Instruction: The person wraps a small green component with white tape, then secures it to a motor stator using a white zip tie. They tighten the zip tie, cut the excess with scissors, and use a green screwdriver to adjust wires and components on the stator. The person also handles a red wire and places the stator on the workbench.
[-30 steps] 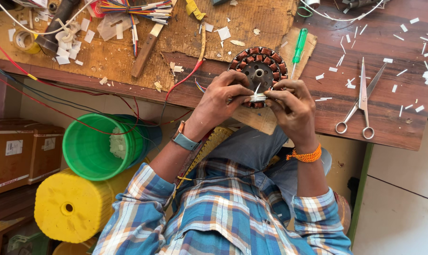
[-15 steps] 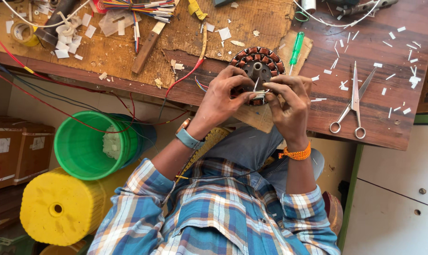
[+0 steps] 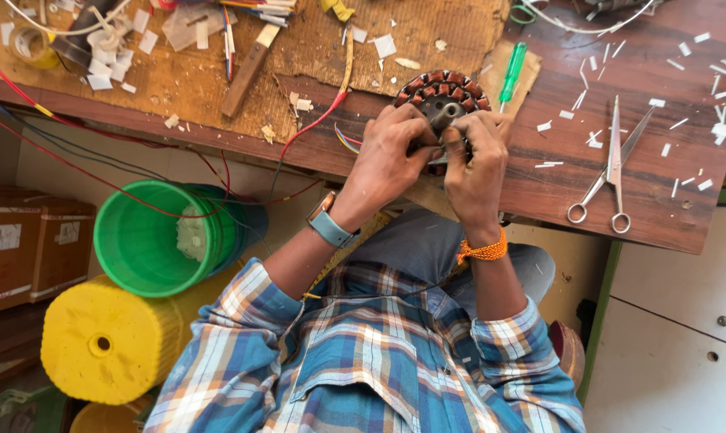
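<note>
Both hands are holding a round motor part [image 3: 443,92] wound with copper wire, at the front edge of the wooden table [image 3: 555,168]. The left hand [image 3: 391,156] is curling its fingers tight around the near left side of the motor part. The right hand [image 3: 475,164] is gripping the near right side, with its fingertips pressing close to the dark hub in the middle. The two hands are sitting just beside each other, almost touching.

A blue watch [image 3: 331,228] is sitting on the left wrist, and an orange thread band [image 3: 483,250] is sitting on the right wrist. Thin coloured wires [image 3: 345,140] are poking out beside the left hand. A green screwdriver [image 3: 513,74] is lying on the table just to the right of the motor part. Silver scissors [image 3: 613,172] are lying open further to the right, well apart from the hands. Small white paper bits [image 3: 591,138] are lying all around them. A red wire [image 3: 315,124] is running across the table on the left.

Under the table, a green bucket [image 3: 151,240] is lying on its side on top of a yellow spool [image 3: 110,341]. A brown cardboard box [image 3: 26,244] is sitting to the left of them.
</note>
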{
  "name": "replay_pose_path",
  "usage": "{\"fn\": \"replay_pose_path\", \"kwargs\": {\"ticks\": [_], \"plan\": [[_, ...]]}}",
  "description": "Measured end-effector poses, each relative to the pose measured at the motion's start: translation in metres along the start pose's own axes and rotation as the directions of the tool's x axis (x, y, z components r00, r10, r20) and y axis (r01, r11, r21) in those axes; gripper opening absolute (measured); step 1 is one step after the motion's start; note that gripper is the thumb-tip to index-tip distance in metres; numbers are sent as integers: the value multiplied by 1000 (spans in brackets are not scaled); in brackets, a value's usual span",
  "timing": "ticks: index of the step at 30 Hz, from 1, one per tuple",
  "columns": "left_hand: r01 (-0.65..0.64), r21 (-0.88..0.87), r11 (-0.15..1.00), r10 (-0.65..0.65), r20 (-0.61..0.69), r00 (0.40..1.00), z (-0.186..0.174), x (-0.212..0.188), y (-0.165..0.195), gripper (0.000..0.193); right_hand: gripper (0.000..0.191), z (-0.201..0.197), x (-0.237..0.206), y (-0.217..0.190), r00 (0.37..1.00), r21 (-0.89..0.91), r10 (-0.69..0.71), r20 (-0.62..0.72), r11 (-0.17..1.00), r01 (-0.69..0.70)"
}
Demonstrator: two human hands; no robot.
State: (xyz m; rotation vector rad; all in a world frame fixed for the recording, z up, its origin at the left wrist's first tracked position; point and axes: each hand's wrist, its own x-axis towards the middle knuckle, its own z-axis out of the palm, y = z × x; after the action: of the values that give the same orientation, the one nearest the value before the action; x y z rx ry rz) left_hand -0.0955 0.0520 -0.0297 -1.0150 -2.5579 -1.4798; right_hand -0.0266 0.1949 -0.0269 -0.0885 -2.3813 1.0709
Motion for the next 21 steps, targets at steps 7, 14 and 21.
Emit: {"fn": "replay_pose_path", "kwargs": {"ticks": [7, 14, 21], "plan": [[-43, 40, 998, 40, 74, 996, -2, -5, 1, 15, 17, 12, -6, -2, 962, 365, 256, -100, 908, -204], [-217, -47, 975, 221, 89, 971, -21, -1, -12, 23, 10, -11, 2, -26, 972, 441, 214, -95, 885, -151], [-207, -139, 968, 229, 163, 960, -33, -14, -24, 29, 22, -40, -31, 0, 954, 444, 143, -264, 896, -11]]}}
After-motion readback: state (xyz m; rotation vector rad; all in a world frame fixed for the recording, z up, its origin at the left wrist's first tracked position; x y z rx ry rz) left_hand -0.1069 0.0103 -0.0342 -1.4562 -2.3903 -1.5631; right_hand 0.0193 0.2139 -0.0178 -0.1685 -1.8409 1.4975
